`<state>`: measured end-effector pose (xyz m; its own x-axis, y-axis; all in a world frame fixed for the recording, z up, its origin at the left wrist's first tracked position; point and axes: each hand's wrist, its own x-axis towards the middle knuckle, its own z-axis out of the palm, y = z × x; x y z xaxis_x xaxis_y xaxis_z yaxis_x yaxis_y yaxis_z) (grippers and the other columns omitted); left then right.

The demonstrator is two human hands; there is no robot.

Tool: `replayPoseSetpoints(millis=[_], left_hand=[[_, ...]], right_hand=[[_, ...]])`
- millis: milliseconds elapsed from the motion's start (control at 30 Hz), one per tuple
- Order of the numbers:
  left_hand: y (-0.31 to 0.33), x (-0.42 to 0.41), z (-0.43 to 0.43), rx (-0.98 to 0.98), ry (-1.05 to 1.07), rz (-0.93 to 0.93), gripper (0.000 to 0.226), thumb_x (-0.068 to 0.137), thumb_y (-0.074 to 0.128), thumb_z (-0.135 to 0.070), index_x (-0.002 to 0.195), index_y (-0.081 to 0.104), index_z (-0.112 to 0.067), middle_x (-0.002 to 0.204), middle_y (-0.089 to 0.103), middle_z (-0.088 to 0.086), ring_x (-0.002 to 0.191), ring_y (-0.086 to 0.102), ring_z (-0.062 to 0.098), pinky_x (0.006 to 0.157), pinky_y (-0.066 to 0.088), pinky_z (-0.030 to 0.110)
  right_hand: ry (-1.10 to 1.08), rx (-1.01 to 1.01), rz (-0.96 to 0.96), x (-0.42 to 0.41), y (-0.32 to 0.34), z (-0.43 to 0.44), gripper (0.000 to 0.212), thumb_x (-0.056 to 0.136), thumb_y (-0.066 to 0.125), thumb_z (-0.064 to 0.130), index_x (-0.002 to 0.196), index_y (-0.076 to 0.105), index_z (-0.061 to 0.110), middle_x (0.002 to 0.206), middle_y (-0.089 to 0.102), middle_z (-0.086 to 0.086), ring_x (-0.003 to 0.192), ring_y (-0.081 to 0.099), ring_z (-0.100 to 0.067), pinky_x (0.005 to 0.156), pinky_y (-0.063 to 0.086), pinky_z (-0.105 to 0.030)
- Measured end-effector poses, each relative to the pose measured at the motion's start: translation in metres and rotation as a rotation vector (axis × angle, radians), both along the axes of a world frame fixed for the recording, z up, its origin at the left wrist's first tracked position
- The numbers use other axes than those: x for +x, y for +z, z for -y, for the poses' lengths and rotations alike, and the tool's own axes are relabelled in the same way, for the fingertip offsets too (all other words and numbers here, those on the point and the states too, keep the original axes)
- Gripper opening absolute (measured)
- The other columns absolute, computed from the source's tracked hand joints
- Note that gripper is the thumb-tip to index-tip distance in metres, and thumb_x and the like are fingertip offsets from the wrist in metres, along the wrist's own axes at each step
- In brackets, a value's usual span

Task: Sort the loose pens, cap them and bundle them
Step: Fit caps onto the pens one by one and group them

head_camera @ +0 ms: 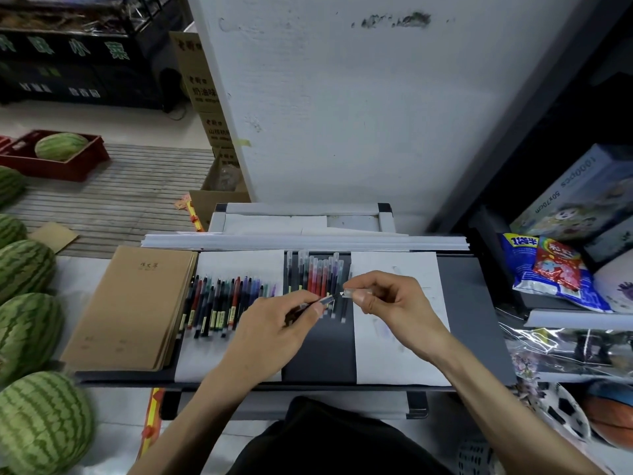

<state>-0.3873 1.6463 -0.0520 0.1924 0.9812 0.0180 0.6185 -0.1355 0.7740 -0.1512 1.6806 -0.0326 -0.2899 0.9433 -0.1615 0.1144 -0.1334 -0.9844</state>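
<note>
Above the dark table [476,313], my left hand [274,323] grips an uncapped pen [323,300] with its tip pointing right. My right hand [387,299] pinches a clear pen cap [351,292] just right of that tip; tip and cap are a small gap apart. A row of several uncapped pens [222,299] in mixed colours lies on a white sheet [239,265] to the left. Several capped pens [317,274], dark, red and purple, lie side by side on the dark strip behind my hands.
A brown notebook stack [133,306] lies at the table's left. A second white sheet [400,337] lies under my right hand. Watermelons [30,323] line the left edge. Snack bags [548,269] and boxes fill shelves at the right. A white wall panel stands behind.
</note>
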Motion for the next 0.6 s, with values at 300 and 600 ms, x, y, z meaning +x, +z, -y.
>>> replayPoseSetpoints(millis=[300, 600], left_hand=[[0.0, 0.001, 0.005, 0.008, -0.004, -0.103, 0.03, 0.098, 0.047, -0.06, 0.11, 0.069, -0.043, 0.073, 0.064, -0.017, 0.065, 0.06, 0.01, 0.057, 0.035, 0.02], [-0.009, 0.015, 0.01, -0.014, -0.033, -0.234, 0.032, 0.107, 0.05, -0.041, 0.08, 0.052, -0.023, 0.061, 0.05, 0.0, 0.06, 0.048, 0.02, 0.057, 0.039, 0.036]], right_hand=[[0.099, 0.132, 0.235, -0.005, -0.008, -0.002, 0.018, 0.093, 0.076, 0.01, 0.096, 0.08, 0.027, 0.088, 0.071, 0.003, 0.081, 0.065, -0.018, 0.076, 0.05, -0.025], [0.027, 0.051, 0.314, -0.019, -0.029, 0.0, 0.033, 0.091, 0.071, 0.002, 0.077, 0.079, 0.031, 0.073, 0.074, 0.011, 0.068, 0.064, -0.004, 0.067, 0.046, -0.015]])
